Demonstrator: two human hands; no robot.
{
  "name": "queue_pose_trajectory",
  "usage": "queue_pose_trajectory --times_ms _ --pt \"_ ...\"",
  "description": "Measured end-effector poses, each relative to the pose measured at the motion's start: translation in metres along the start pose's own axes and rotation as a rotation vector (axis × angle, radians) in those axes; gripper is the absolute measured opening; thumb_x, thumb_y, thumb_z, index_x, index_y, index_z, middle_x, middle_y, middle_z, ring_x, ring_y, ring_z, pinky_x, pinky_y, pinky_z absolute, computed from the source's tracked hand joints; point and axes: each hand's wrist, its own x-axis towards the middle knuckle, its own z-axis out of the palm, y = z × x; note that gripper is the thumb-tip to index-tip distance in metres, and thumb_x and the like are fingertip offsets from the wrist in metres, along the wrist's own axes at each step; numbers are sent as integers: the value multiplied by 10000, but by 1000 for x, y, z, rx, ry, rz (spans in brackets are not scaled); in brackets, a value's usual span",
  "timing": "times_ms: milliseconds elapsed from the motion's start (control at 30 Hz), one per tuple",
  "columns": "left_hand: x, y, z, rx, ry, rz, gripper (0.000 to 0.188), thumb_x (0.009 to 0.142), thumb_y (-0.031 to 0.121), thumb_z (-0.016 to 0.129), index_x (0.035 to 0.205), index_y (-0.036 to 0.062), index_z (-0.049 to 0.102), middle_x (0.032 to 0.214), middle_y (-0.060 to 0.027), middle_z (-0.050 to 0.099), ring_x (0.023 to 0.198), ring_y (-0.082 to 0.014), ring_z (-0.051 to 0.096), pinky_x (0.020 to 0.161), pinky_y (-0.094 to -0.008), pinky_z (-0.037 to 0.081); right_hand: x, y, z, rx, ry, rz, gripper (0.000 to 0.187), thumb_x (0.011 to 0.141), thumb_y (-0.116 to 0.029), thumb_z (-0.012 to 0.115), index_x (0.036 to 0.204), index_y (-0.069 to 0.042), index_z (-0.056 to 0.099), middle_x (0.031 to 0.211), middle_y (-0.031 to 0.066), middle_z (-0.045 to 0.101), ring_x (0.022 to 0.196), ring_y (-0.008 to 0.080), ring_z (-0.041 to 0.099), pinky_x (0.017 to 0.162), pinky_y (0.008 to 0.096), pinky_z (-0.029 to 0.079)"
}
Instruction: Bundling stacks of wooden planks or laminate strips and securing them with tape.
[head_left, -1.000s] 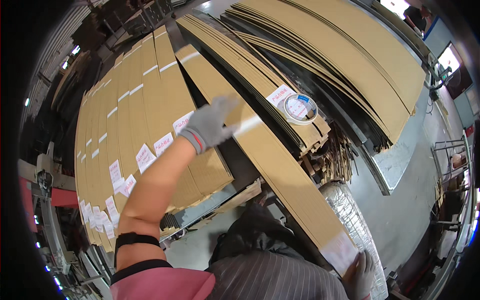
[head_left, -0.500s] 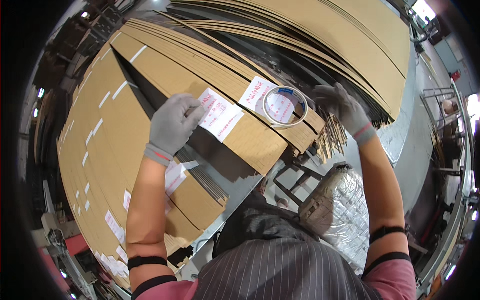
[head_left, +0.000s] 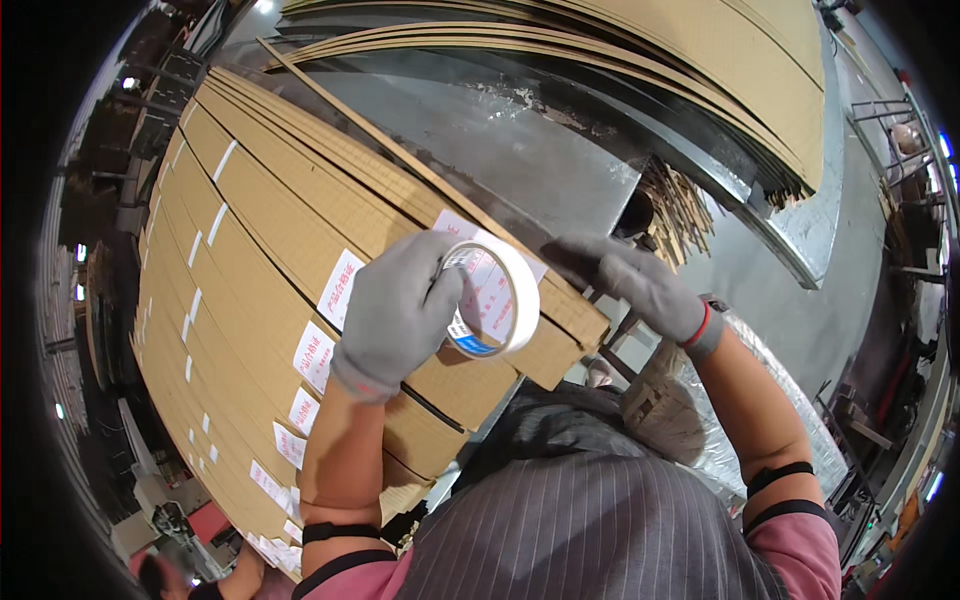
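Note:
My left hand (head_left: pixel 395 305), in a grey glove, closes round the left rim of a roll of white tape (head_left: pixel 526 300). The roll is tilted above a white label with red print (head_left: pixel 492 290), partly seen through its ring. Under it stands a long row of brown cardboard sheets (head_left: pixel 290 215), packed close together. My right hand (head_left: pixel 640 285), also gloved in grey, is at the right end of the row with its fingers stretched out toward the far cardboard edge. Its fingertips are dark and a little blurred. Several more labels (head_left: pixel 313 355) lie along the row, left of my left wrist.
Beyond the row, a grey metal table (head_left: pixel 450 125) carries another stack of cardboard (head_left: pixel 720 90). Thin cardboard strips (head_left: pixel 675 215) hang in a bunch at its right. A silver-wrapped bundle (head_left: pixel 740 400) sits right of my lap. Part of another person's arm (head_left: pixel 240 580) shows at lower left.
The gap in the cardboard row has closed, and the far part has come nearer. My left hand has moved right and taken hold of the tape roll. My right hand has come lower and left.

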Motion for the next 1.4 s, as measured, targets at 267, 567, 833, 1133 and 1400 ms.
queue_pose_trajectory --times_ms 267,567,833,1133,1400 --pt "14 -10 32 239 -14 652 101 818 113 587 865 23 594 1117 -178 587 1121 -369 523 1043 -482 341 -1 -15 17 -414 -35 -70 435 936 -285 537 1304 -55 536 1365 302 416 1316 430 366 1062 427 327" --pt "8 -16 42 219 34 524 110 793 141 566 831 51 617 842 -110 589 912 -299 551 895 -388 418 141 -34 39 -653 -42 -225 424 900 -215 536 1275 -18 510 1168 189 595 1143 339 523 1042 425 333" --pt "1 -19 38 202 87 531 148 817 201 539 788 66 592 843 -86 554 920 -252 548 939 -388 394 216 -8 80 -842 -138 -396 542 894 -223 532 1386 -47 389 1387 195 440 1348 344 342 1129 513 178" --pt "-2 -23 51 -16 93 423 197 837 220 536 937 67 609 1046 -131 581 1026 -257 537 1011 -412 352 325 -24 122 -949 -150 -450 548 934 -241 498 1412 -15 353 1447 193 382 1392 340 276 1141 432 185" --pt "4 -29 43 246 112 623 251 743 208 567 879 4 623 970 -148 606 985 -302 567 1020 -465 386 247 -20 42 -425 -118 -242 575 962 -393 470 1415 -57 362 1365 127 484 1269 219 443 1057 401 330"
